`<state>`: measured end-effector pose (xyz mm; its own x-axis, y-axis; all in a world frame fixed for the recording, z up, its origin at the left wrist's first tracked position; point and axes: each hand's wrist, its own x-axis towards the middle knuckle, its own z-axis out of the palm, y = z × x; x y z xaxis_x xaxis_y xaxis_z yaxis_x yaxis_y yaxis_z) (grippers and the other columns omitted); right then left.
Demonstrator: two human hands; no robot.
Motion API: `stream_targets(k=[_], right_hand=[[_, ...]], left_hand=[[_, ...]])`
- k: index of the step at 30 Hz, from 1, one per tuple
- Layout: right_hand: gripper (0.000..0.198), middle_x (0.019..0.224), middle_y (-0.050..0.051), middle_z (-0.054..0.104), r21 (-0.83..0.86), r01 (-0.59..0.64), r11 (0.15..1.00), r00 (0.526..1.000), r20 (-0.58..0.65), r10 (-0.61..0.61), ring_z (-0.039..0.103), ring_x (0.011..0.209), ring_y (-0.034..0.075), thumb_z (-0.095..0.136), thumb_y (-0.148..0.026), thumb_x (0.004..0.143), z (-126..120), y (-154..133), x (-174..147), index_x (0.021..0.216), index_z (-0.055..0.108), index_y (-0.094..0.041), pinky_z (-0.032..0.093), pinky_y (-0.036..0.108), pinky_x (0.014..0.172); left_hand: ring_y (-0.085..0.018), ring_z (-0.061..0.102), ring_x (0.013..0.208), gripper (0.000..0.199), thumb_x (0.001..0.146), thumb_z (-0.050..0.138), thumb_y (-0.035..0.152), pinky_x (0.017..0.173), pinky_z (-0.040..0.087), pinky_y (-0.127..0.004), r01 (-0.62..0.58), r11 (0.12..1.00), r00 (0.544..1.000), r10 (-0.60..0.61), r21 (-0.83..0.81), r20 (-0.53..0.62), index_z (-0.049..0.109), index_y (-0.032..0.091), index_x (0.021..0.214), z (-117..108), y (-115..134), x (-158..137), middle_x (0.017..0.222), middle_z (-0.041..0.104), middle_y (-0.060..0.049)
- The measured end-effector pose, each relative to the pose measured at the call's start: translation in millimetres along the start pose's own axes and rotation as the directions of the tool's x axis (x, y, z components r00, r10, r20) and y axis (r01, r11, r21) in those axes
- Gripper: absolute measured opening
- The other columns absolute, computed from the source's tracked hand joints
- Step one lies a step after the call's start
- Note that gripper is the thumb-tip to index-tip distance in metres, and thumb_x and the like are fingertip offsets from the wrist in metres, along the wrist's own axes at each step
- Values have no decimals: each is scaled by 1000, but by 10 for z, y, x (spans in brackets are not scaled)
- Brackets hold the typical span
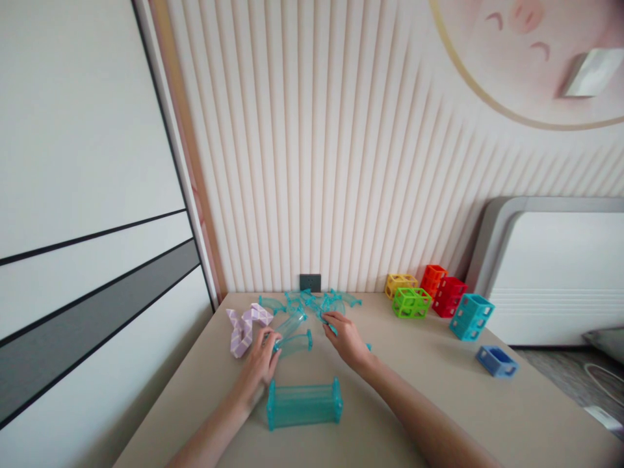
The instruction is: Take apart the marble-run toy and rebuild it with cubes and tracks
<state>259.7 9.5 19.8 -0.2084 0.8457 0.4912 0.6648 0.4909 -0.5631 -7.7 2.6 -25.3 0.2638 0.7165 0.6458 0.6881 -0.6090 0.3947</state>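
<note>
My left hand has its fingers closed on the near end of a clear teal plastic tube. A curved teal tube lies right beside these fingers. At the front edge of a heap of teal tube pieces, my right hand pinches one of the pieces, mostly hidden by the fingers. Between my forearms a large straight teal tube with square end flanges rests on its side. Part of another teal piece shows past my right wrist.
A folded lilac-and-white patterned object lies left of my left hand. On the table's right stand yellow, green, orange, red and teal lattice blocks, with a blue one nearer. A ribbed wall with a black socket borders the back.
</note>
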Motion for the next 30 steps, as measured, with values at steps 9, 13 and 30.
stream_targets(k=[9, 13, 30], right_hand=[[35, 82, 8, 76, 370, -265, 890, 933, -136, 334, 70, 77, 25, 61, -47, 83, -156, 88, 158, 91, 75, -17, 56, 37, 76], [48, 79, 10, 76, 486, -301, 820, 902, -134, 411, 72, 77, 26, 63, -61, 79, -203, 171, 219, 86, 74, -15, 57, 38, 75], [57, 82, 8, 75, 799, -232, 554, 752, -214, 623, 74, 82, 26, 80, -68, 60, -372, 240, 144, 83, 71, -16, 60, 43, 84]], left_hand=[[-26, 68, 101, 25, 84, 48, 15, 89, 59, -42, -21, 1000, 1000, 22, 22, -14, 59, 23, 106, 43, -76, 11, 107, 60, -8], [-27, 67, 105, 31, 83, 49, 16, 92, 58, -44, -21, 999, 1000, 21, 49, -1, 59, 22, 112, 93, -121, 9, 109, 61, -9], [-26, 67, 107, 34, 90, 45, 19, 94, 58, -43, 6, 994, 999, -2, 109, -33, 58, 23, 121, 160, -145, 52, 112, 63, -8]])
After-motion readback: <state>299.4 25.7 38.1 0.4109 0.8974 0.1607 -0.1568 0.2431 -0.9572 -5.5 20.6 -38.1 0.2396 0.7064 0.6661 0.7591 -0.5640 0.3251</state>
